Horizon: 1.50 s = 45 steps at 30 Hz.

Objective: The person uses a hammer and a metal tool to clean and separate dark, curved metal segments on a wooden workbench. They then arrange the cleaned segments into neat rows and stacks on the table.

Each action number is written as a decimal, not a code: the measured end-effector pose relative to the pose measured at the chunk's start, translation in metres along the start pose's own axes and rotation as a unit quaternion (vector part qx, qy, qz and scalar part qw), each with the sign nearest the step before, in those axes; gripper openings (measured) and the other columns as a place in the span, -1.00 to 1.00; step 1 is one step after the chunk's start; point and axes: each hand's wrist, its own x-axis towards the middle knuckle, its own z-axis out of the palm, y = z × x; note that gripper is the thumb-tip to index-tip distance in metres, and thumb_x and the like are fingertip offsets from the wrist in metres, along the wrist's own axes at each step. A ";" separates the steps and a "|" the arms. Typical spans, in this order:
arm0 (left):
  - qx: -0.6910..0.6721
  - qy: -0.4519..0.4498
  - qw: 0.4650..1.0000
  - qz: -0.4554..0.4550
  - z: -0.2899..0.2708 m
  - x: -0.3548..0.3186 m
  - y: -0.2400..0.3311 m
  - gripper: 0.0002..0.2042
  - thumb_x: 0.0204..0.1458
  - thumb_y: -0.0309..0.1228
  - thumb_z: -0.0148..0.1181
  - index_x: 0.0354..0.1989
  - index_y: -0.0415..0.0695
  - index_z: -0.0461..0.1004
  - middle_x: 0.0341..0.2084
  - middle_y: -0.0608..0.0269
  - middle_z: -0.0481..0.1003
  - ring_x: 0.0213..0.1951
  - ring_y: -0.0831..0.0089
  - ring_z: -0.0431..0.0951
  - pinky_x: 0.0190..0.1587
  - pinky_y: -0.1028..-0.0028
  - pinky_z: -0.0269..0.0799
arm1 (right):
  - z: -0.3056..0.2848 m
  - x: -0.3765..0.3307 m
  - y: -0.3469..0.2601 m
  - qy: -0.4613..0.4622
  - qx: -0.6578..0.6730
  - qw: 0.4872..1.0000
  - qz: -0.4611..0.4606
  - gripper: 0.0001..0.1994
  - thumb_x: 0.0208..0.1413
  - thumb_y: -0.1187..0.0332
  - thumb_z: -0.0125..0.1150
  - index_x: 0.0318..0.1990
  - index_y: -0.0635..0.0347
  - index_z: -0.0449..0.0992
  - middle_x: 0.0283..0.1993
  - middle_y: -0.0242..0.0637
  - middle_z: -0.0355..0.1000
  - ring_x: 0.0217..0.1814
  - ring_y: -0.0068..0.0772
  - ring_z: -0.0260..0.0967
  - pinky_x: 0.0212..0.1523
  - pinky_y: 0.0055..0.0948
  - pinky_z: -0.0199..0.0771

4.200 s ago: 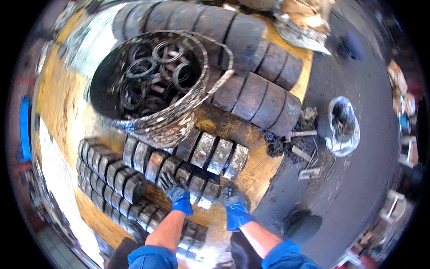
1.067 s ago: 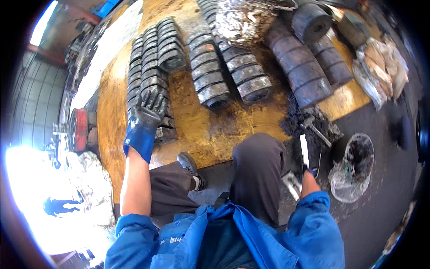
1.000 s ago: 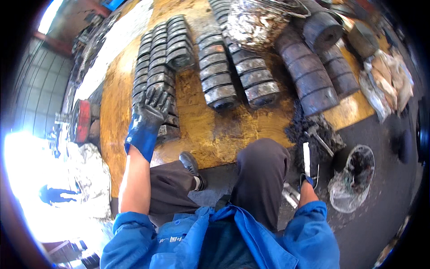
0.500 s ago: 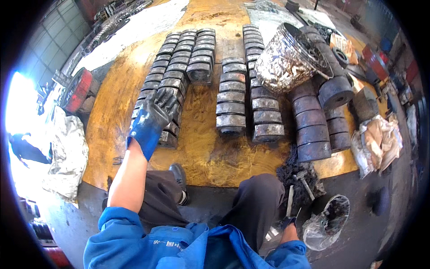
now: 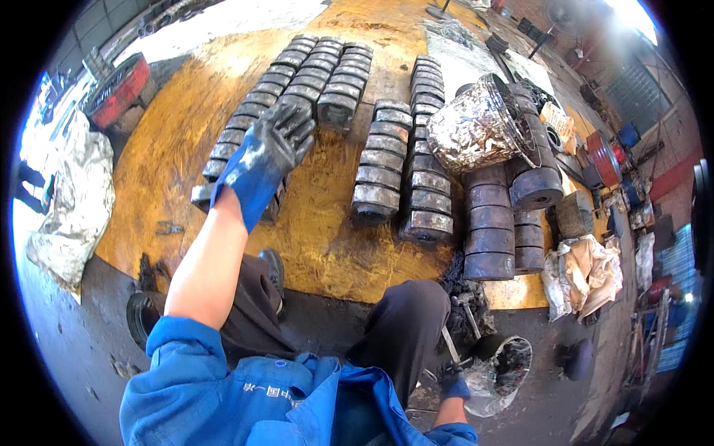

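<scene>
**Worker steadied on rows of metal blocks**

The gloved left hand (image 5: 262,160) lay with fingers spread on the grey metal blocks (image 5: 297,89) lined across the yellow board (image 5: 327,238). The right hand (image 5: 451,377) closed on a tool (image 5: 451,344) beside a plastic bag (image 5: 500,372); lifting it likely came next.

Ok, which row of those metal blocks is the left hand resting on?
The left hand lies on the leftmost row of metal blocks, near its close end. The other block rows to its right lie untouched.
</scene>
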 end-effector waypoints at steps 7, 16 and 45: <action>-0.006 -0.030 0.999 0.019 0.011 -0.009 0.004 -0.53 0.23 -0.04 0.02 0.20 -0.06 0.35 0.21 0.08 0.38 0.25 0.11 0.33 0.32 0.09 0.17 | 0.092 -0.024 -0.046 0.002 -0.027 0.989 -0.147 -0.83 0.12 0.29 0.21 -0.14 0.04 0.55 -0.23 -0.35 0.56 -0.15 -0.27 0.51 0.01 -0.15 0.50; -0.016 -0.044 0.998 0.032 0.010 -0.009 0.012 -0.53 0.24 -0.04 0.02 0.20 -0.06 0.35 0.20 0.09 0.38 0.25 0.12 0.34 0.32 0.09 0.17 | 0.344 -0.148 -0.174 -0.367 -0.104 0.876 -0.294 -0.65 0.15 0.32 0.24 0.09 0.14 0.44 -0.12 -0.24 0.56 -0.03 -0.17 0.51 0.19 -0.03 0.38; -0.018 -0.004 0.996 0.086 -0.086 0.003 0.075 -0.54 0.25 -0.05 0.00 0.22 -0.03 0.34 0.19 0.11 0.39 0.22 0.13 0.37 0.31 0.09 0.19 | 0.621 0.031 0.166 -0.249 -0.907 0.267 -0.209 -0.72 -0.02 0.28 0.09 -0.38 0.35 0.59 -0.26 0.18 0.52 -0.18 0.19 0.51 -0.19 -0.05 0.50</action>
